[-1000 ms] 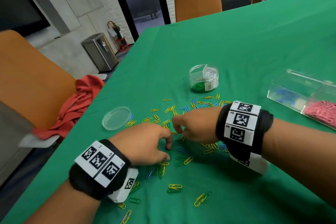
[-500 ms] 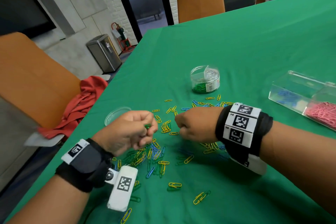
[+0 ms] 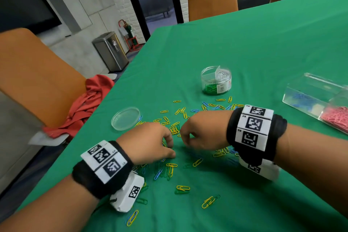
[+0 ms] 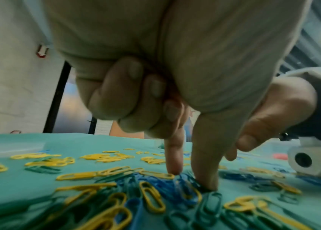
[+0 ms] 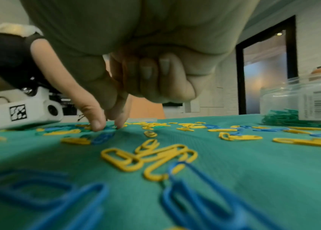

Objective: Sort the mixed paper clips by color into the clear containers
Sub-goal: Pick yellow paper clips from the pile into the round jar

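While both hands work low over the green table (image 3: 254, 47), the left hand (image 3: 146, 142) has its index finger and thumb tips pressed down into a tangle of blue and green paper clips (image 4: 175, 186); its other three fingers (image 4: 128, 87) are curled into the palm. Whether a clip is actually pinched between the two tips cannot be told. The right hand (image 3: 204, 132), just beside the left, likewise points thumb and index finger (image 5: 94, 118) onto the cloth among scattered clips, remaining fingers folded; grasp also cannot be told.

Mixed clips, yellow, blue and green, lie spread around and under both hands, reaching toward the near edge of the table. A round clear jar (image 3: 216, 80) stands beyond the hands, toward the table's middle, with green clips in one section and silvery ones in another. Its flat lid (image 3: 125, 118) lies near the left edge. A rectangular clear box (image 3: 318, 98) sits at the right edge, holding blue clips and pink clips in separate compartments.

A red cloth (image 3: 88, 103) lies on an orange chair (image 3: 32, 73) beside the left edge.
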Available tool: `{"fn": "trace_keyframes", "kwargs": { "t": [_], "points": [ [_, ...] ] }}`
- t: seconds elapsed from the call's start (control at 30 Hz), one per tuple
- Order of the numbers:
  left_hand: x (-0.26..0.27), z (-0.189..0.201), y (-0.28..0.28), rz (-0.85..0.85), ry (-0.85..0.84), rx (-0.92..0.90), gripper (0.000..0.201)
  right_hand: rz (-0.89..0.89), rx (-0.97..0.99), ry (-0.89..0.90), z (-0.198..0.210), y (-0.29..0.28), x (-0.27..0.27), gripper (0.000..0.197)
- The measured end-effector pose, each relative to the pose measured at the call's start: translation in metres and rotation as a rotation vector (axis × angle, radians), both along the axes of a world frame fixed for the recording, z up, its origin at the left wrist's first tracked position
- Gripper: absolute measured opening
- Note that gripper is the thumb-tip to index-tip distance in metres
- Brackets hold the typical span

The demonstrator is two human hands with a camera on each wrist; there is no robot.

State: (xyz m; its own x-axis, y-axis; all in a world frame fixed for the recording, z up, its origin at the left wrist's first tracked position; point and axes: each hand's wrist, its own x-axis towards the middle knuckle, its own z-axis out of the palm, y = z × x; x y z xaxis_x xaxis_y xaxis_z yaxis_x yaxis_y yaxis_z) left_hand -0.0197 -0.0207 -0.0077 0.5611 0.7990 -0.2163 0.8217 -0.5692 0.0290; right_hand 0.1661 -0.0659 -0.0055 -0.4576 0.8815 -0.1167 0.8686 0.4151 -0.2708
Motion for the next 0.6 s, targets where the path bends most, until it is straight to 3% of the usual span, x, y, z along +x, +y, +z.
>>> {"fn": "trace_keyframes", "kwargs": {
  "t": [0.17,0.3,0.47,0.6],
  "points": [
    [0.005,-0.005,-0.001,-0.048,-0.005,0.025,0.017,0.080,-0.029,-0.223,0.002,-0.014,-0.020,0.031],
    [-0.005,-0.001,0.003,0.041,-0.286,-0.153,0.013,0.077,0.000,-0.303,-0.002,-0.018,-0.025,0.029],
    [-0.025,0.004,0.004,0.466,-0.885,-0.648,0.013,0.114,-0.024,-0.099,-0.002,-0.018,-0.021,0.013],
    [-0.036,0.008,0.007,0.710,-1.115,-1.089,0.014,0.040,-0.057,0.189,0.009,-0.011,-0.001,0.005]
  ]
}}
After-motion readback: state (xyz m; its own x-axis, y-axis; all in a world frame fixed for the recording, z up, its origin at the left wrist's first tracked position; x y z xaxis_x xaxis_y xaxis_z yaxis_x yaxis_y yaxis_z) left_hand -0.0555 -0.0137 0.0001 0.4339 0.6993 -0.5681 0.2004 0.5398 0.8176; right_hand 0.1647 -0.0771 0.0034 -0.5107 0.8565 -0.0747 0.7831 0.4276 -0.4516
